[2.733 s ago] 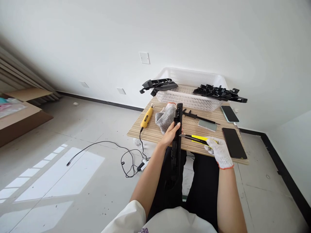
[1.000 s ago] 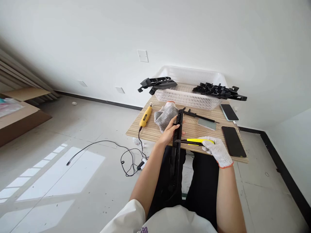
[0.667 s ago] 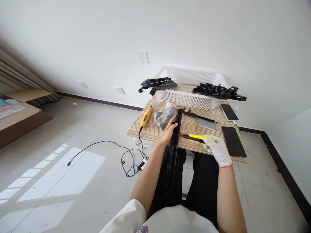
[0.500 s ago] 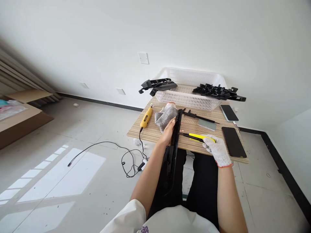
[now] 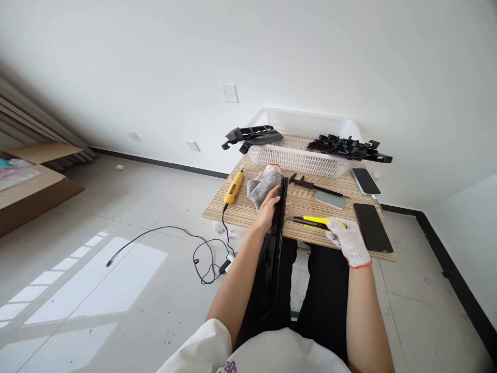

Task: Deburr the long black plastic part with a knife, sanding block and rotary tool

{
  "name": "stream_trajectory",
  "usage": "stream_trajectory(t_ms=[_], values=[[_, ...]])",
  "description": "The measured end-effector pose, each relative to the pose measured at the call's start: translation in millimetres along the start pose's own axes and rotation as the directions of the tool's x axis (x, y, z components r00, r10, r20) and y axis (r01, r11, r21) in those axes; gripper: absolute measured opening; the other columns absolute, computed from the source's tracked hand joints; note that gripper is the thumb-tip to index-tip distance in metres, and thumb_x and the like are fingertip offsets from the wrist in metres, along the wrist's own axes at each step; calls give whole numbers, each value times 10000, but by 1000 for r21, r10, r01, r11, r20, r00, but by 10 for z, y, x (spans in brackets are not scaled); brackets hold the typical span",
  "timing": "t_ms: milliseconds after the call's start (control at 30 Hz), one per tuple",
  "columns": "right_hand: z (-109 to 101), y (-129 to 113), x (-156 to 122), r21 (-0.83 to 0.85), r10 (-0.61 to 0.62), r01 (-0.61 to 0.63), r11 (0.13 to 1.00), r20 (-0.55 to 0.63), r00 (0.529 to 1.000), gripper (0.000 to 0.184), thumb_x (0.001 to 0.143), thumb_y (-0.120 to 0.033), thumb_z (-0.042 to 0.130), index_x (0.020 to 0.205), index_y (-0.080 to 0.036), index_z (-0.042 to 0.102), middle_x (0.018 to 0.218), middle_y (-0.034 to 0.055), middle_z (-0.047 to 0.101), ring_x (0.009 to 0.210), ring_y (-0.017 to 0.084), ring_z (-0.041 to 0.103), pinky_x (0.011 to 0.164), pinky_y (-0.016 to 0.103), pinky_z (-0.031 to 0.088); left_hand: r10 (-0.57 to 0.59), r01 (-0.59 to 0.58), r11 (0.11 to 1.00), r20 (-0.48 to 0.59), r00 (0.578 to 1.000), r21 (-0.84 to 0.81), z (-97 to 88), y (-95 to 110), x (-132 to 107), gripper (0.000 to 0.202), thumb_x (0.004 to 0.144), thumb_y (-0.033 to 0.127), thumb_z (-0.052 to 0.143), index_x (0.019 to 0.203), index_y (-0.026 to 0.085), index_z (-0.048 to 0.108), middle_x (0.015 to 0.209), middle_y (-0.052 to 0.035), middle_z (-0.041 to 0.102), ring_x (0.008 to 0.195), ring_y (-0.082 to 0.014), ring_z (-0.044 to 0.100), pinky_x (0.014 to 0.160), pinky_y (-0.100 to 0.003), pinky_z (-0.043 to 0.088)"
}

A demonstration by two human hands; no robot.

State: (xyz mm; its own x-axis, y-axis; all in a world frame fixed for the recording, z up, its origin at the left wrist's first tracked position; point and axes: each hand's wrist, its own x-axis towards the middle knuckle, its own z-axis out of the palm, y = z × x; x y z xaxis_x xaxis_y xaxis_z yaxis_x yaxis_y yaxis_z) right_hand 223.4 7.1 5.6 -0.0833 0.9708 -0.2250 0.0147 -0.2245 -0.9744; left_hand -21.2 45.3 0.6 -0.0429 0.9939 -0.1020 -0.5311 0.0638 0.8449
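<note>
My bare left hand [image 5: 267,211] grips a long, glossy black plastic trim piece [image 5: 277,238], which stands on edge over the near side of the table and reaches down towards my lap. In a white knit glove, my right hand [image 5: 344,234] is closed around a yellow and black utility knife [image 5: 316,221]. The knife's blade points left, close to the trim piece's right side; whether it touches cannot be made out. Just beyond my left hand lies a grey cloth [image 5: 264,187], with a white glove end [image 5: 272,168] behind it.
A white plastic basket [image 5: 298,160] with black plastic parts [image 5: 341,146] stands at the table's back. On the wooden tabletop [image 5: 212,210] are a yellow rotary tool [image 5: 233,187], a black caliper [image 5: 318,187], a grey-green card-like block [image 5: 330,199] and two phones [image 5: 373,227]. Cables [image 5: 186,233] trail across the floor.
My left hand's fingers have shifted on the trim piece, and its top end has dipped slightly and moved left. My right hand with the knife has drawn slightly right.
</note>
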Motion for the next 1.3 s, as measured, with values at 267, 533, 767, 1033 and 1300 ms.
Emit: stream_trajectory(t_ms=[267,533,767,1033,1300], values=[[21,-3,10,-16,26,-25,1000,22,999,394,695,-473,760,871,-128,688,511,-28,493,437,61,376,397,182,195,-18,18,998,-5,1000,68,-61,-74,43,667,846,341,659,1453,290,387,824,2,661,665,-155,671,558,-244,512],[11,0,8,10,51,-52,999,30,998,403,676,-473,783,858,-127,683,515,-30,481,458,74,427,399,175,210,19,-19,1000,39,999,-11,-49,-6,-35,693,773,148,674,1404,298,430,1142,-44,636,1058,-207,668,829,-347,592],[29,-15,-6,-10,40,-40,999,31,999,401,689,-481,766,858,-127,679,520,-20,503,443,65,401,392,176,206,-39,39,999,103,994,6,-22,73,-84,784,787,142,710,1472,314,370,1207,-67,634,967,-197,697,705,-271,574],[44,-31,-21,-16,65,-64,998,59,996,386,693,-471,766,846,-129,674,523,-24,501,459,67,419,408,173,208,-64,62,998,114,991,18,5,44,-41,758,805,230,749,1466,265,380,998,-40,674,691,-104,642,594,-222,534],[60,-20,-8,0,48,-48,999,48,998,395,698,-481,766,863,-133,674,528,-34,480,459,71,413,407,179,201,-70,70,998,100,993,2,-11,24,-27,620,865,286,700,1427,259,440,949,-36,690,752,-132,693,629,-229,546]])
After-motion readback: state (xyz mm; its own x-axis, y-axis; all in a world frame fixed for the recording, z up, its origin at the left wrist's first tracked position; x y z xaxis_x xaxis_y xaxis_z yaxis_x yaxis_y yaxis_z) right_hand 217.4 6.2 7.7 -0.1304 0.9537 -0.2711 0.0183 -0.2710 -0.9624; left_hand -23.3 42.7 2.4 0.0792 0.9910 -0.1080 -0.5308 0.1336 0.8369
